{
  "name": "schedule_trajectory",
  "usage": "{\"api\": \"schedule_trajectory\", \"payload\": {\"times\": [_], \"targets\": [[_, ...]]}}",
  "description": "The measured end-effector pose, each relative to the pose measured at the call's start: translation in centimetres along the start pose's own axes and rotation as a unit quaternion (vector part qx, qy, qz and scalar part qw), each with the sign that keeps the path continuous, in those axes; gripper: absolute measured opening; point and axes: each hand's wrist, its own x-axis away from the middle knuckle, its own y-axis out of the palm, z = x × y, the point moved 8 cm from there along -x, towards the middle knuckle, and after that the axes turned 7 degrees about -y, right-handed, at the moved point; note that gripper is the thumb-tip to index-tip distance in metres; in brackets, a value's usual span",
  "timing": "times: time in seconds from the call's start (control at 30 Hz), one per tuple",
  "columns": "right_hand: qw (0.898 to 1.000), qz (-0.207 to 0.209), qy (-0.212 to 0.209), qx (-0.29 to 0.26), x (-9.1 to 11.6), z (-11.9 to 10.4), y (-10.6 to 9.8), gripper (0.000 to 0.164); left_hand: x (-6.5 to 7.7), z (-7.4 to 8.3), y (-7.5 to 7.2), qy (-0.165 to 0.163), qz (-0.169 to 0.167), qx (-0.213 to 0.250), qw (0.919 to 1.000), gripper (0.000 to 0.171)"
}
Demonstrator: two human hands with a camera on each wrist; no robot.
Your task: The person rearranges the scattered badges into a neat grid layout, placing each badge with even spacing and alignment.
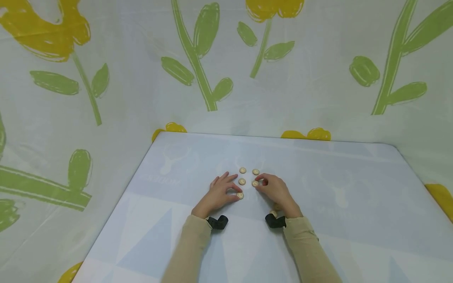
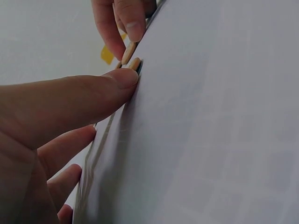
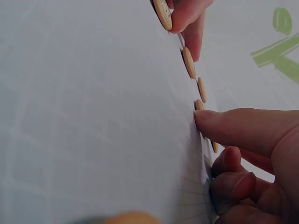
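Note:
Small round wooden discs with dark markings lie on the table in two short columns. My left hand (image 1: 220,193) pinches the nearest disc of the left column (image 1: 240,195) between thumb and index finger, its other fingers spread out. Just to the right, my right hand (image 1: 277,192) has its thumb and index finger on a disc of the right column (image 1: 255,183), its other fingers curled. Farther back lie a left disc (image 1: 242,170), a right disc (image 1: 256,171) and another left disc (image 1: 242,181). In the left wrist view, my thumb (image 2: 103,91) partly hides its disc (image 2: 135,64).
More discs (image 1: 273,212) lie beside my right wrist, partly hidden by it and the black wrist camera (image 1: 275,221). The pale blue and white patterned tabletop (image 1: 354,220) reaches back to a flower-printed curtain (image 1: 301,90), which also hangs on the left.

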Motion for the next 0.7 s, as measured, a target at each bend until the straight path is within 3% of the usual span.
{"api": "schedule_trajectory", "payload": {"times": [0.7], "targets": [[1.0, 0.0, 0.008, -0.007, 0.13, -0.14, -0.32, 0.023, 0.05, 0.06, 0.02, 0.001, 0.002, 0.004, 1.0, 0.014]]}}
